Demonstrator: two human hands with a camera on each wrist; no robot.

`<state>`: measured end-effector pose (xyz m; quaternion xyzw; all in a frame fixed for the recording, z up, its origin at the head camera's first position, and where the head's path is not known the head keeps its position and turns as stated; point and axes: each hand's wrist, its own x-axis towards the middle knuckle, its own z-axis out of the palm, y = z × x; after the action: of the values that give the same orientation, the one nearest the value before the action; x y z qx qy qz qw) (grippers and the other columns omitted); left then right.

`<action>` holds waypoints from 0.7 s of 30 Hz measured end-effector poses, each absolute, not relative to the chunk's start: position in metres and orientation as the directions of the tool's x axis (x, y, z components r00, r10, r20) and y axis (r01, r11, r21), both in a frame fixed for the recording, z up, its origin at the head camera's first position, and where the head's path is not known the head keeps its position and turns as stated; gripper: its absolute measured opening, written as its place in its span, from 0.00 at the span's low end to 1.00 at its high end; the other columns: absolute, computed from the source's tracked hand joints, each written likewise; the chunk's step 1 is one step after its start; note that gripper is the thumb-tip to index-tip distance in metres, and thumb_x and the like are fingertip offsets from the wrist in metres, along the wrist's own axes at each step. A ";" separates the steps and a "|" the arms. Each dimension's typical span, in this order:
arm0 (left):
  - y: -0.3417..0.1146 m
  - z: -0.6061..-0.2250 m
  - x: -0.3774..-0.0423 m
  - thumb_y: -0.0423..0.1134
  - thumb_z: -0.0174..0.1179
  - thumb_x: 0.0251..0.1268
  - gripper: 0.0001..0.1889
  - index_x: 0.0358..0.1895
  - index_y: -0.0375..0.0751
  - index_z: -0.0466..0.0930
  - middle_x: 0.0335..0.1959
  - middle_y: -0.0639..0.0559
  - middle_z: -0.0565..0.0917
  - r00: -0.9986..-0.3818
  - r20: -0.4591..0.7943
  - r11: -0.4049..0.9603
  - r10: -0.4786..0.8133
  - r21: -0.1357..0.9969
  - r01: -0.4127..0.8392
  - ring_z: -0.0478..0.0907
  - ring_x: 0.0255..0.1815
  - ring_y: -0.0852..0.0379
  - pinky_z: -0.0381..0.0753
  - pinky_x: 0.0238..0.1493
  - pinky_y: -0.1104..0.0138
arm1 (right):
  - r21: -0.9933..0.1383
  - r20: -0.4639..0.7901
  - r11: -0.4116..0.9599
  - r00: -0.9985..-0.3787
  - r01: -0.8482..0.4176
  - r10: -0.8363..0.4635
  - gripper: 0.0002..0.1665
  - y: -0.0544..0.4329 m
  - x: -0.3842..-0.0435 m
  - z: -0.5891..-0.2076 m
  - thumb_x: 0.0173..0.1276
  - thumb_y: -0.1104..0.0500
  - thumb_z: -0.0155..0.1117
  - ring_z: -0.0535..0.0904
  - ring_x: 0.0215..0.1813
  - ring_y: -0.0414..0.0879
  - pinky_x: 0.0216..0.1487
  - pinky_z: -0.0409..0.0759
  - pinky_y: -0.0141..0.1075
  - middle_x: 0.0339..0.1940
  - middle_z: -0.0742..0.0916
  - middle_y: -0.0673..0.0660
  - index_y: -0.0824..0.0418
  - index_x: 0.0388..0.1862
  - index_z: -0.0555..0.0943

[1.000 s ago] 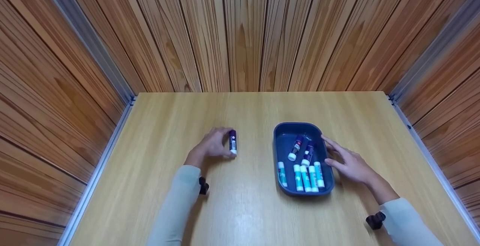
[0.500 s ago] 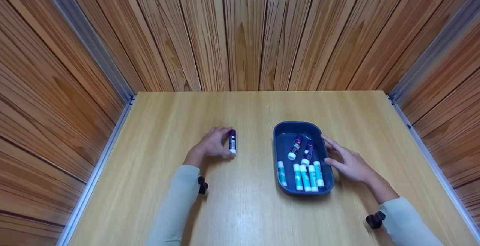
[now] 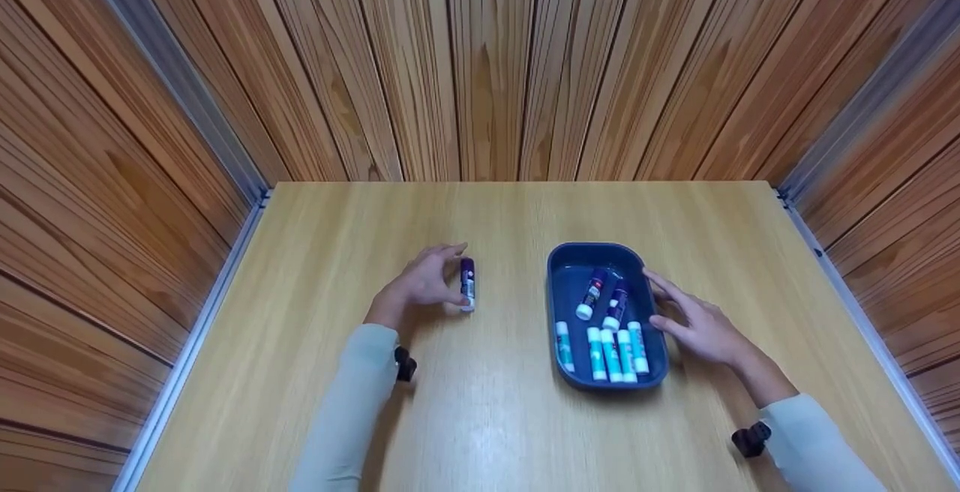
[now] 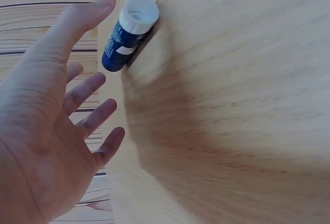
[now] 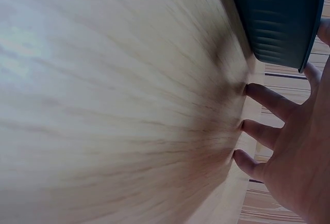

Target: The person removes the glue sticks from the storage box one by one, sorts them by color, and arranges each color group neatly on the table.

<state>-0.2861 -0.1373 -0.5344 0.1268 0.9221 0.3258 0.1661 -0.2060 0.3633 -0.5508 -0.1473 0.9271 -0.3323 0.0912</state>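
A dark purple glue stick with a white end lies on the table, left of the tray. My left hand is right beside it, thumb and fingers spread apart; in the left wrist view the glue stick lies just past the thumb tip. My right hand touches the right rim of the dark blue tray with index finger and thumb, while its other fingertips rest on the table. Inside the tray lie two purple glue sticks and several turquoise ones.
The wooden table is bounded by a plank wall at the back and metal-edged side walls. Each wrist carries a small black camera, such as the left one.
My left fingers have spread and let go of the purple glue stick, which stays on the table almost where it was. The right hand and the tray have not moved.
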 end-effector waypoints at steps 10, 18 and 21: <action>-0.124 -0.517 -0.288 0.50 0.83 0.65 0.54 0.91 0.54 0.62 0.92 0.45 0.64 -0.913 -0.117 0.756 0.391 0.607 0.245 0.58 0.93 0.36 0.61 0.92 0.34 | -0.640 -0.068 0.739 -0.943 -0.209 -0.326 0.48 0.362 -0.205 -0.548 0.89 0.43 0.62 0.70 0.87 0.77 0.80 0.61 0.85 0.89 0.72 0.71 0.39 0.97 0.51; -0.106 -0.506 -0.289 0.51 0.82 0.66 0.53 0.91 0.57 0.62 0.91 0.45 0.66 -0.890 -0.105 0.742 0.443 0.600 0.298 0.58 0.93 0.38 0.59 0.92 0.33 | -0.638 -0.075 0.743 -0.943 -0.204 -0.324 0.48 0.362 -0.206 -0.550 0.89 0.42 0.62 0.69 0.87 0.77 0.81 0.62 0.85 0.90 0.71 0.71 0.38 0.97 0.50; -0.097 -0.503 -0.290 0.51 0.82 0.67 0.53 0.91 0.58 0.61 0.91 0.44 0.65 -0.881 -0.117 0.736 0.458 0.605 0.302 0.58 0.93 0.37 0.60 0.92 0.33 | -0.638 -0.079 0.743 -0.943 -0.202 -0.324 0.48 0.362 -0.206 -0.552 0.89 0.42 0.61 0.69 0.88 0.76 0.81 0.63 0.84 0.91 0.71 0.70 0.38 0.97 0.49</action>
<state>-0.2896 -0.0974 -0.5028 0.2059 0.9227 0.2990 0.1301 -0.2057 0.3625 -0.5518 -0.1415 0.9290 -0.3291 0.0924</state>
